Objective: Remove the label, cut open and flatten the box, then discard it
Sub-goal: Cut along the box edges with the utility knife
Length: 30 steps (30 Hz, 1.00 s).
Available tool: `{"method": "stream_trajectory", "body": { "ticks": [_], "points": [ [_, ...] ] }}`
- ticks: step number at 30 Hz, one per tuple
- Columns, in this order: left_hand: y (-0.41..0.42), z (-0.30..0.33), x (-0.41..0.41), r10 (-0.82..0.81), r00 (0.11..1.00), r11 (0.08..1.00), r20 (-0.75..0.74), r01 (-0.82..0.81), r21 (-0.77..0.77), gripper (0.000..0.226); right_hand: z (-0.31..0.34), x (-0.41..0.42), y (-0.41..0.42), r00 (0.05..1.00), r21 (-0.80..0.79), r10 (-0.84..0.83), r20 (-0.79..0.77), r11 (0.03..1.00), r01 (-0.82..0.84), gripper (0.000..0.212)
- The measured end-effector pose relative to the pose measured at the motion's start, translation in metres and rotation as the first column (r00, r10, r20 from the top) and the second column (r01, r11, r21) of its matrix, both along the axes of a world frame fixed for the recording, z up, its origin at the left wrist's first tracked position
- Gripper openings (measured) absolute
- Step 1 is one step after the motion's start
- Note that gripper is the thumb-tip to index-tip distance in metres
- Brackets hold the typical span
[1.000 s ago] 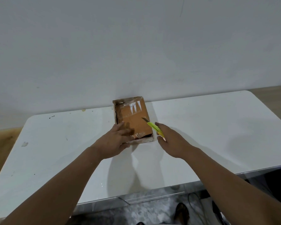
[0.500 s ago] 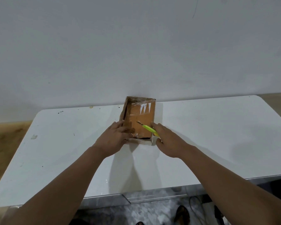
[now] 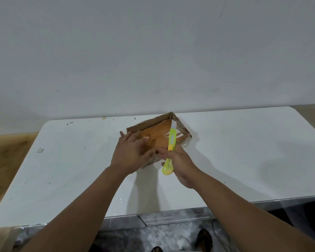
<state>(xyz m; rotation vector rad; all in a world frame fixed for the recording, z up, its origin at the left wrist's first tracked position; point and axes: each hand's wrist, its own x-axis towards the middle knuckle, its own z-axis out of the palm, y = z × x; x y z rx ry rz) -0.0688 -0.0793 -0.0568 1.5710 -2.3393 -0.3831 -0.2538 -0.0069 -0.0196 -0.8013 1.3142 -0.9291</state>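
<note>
A small brown cardboard box [image 3: 158,137], wrapped in glossy clear tape, lies on the white table [image 3: 71,170] near the wall, turned so one corner points away from me. My left hand [image 3: 131,153] lies flat on its near left part, fingers spread over the top. My right hand [image 3: 178,164] grips a yellow-green utility knife [image 3: 169,153]. The knife runs upward from my fist, and its white blade end lies over the box's far corner. The box's near edge is hidden behind both hands.
A plain white wall stands right behind the table. Small dark specks and a scrap [image 3: 40,150] mark the table's left part. Wooden floor shows at the left. Below the table's front edge lie grey patterned floor and my feet [image 3: 204,239].
The box has turned clockwise from square-on to corner-away. The knife has swung from pointing left across the box to pointing straight up over it. My left hand stayed on the box.
</note>
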Motion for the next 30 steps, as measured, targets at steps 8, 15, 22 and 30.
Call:
{"method": "stream_trajectory", "body": {
  "ticks": [8,15,22,30],
  "points": [
    [-0.007,0.0,0.013,-0.192,0.98,0.981,0.047,0.193,-0.005,0.042,0.0,-0.055,0.014,0.748,-0.137,-0.067,-0.66,0.99,-0.032,0.011],
    [-0.006,0.002,0.006,-0.168,0.985,0.985,0.04,0.17,-0.039,0.064,-0.016,-0.069,0.045,0.662,-0.088,-0.004,-0.75,0.992,-0.093,0.016],
    [-0.001,-0.009,0.001,-0.113,0.991,0.984,0.078,0.123,-0.132,0.066,-0.027,-0.053,0.061,0.64,-0.055,0.05,-0.767,0.988,-0.142,0.016],
    [0.0,-0.021,0.005,-0.126,0.99,0.976,0.067,0.135,-0.17,0.053,-0.029,-0.048,0.055,0.608,-0.037,0.038,-0.793,0.993,-0.111,0.017]
  ]
}}
